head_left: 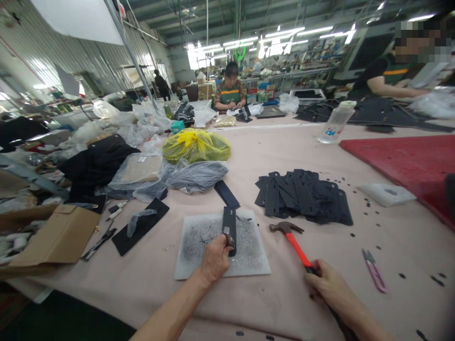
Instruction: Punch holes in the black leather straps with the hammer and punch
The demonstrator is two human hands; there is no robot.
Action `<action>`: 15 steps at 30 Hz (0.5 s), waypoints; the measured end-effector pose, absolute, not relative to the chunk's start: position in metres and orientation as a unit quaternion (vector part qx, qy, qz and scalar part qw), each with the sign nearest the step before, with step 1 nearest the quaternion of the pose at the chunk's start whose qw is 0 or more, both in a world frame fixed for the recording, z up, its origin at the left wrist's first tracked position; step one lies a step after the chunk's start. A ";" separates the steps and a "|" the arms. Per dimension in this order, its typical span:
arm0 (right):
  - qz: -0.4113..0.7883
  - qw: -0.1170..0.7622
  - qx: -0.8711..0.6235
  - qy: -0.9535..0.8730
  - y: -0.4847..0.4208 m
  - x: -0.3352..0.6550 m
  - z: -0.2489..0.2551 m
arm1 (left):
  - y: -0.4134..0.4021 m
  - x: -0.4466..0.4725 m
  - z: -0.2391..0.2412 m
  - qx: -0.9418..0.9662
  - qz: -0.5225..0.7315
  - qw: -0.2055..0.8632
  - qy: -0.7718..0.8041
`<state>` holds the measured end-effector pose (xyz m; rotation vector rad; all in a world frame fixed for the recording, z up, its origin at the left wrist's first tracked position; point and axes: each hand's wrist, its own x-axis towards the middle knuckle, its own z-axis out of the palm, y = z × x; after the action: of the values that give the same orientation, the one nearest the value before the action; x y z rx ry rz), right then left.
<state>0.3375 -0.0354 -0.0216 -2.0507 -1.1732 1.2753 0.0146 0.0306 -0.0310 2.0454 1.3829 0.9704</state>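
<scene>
My left hand (215, 257) is closed around a short metal punch (230, 240), held over a dark strip (229, 220) with a slot near its far end. That strip lies on a white board (192, 258) covered with black marks and specks. In my right hand (329, 284) is a claw hammer (296, 244) with an orange and black handle, its head to the right of the board. Beyond the hammer is a heap of dark slotted strips (302, 196). Another dark piece (226, 194) lies just past the board. The punch's lower tip is hidden by my fingers.
Pink-handled thread snips (375, 272) and scattered black cut-outs lie at right, near a red board (408, 161). A clear bottle (337, 122) stands farther back. A yellow bag (195, 146), grey bundle (197, 176) and cardboard box (53, 234) occupy the left. Two people work across the table.
</scene>
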 end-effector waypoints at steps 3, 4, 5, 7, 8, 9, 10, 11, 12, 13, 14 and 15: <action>0.620 0.281 -0.667 -0.303 -0.033 0.315 0.000 | 0.030 0.016 -0.026 0.754 0.350 0.231 0.505; 0.635 0.292 -0.657 -0.283 -0.032 0.307 0.011 | 0.029 0.016 -0.025 0.757 0.347 0.224 0.506; 0.637 0.305 -0.655 -0.269 -0.032 0.300 0.023 | 0.029 0.017 -0.024 0.759 0.346 0.216 0.507; 0.591 0.328 -0.670 -0.305 -0.031 0.289 0.053 | 0.029 0.018 -0.022 0.763 0.347 0.200 0.507; 0.546 0.338 -0.682 -0.349 -0.032 0.285 0.069 | 0.029 0.018 -0.022 0.763 0.349 0.195 0.508; 0.491 0.347 -0.692 -0.400 -0.032 0.282 0.085 | 0.029 0.018 -0.022 0.763 0.351 0.192 0.508; 0.430 0.352 -0.696 -0.454 -0.033 0.279 0.100 | 0.029 0.018 -0.022 0.763 0.352 0.191 0.507; 0.369 0.351 -0.694 -0.509 -0.033 0.277 0.113 | 0.029 0.018 -0.022 0.764 0.352 0.191 0.506; 0.313 0.340 -0.685 -0.563 -0.034 0.274 0.123 | 0.029 0.018 -0.023 0.765 0.352 0.191 0.505; 0.267 0.319 -0.669 -0.616 -0.034 0.272 0.130 | 0.029 0.018 -0.023 0.765 0.353 0.192 0.503; 0.236 0.287 -0.648 -0.665 -0.034 0.269 0.134 | 0.029 0.017 -0.024 0.765 0.354 0.193 0.502; 0.220 0.246 -0.627 -0.706 -0.032 0.266 0.137 | 0.029 0.017 -0.025 0.765 0.356 0.193 0.501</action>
<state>0.2659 -0.0325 0.1370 -1.7095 -1.9269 0.5999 0.0172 0.0290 -0.0248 2.1456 1.4048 0.9995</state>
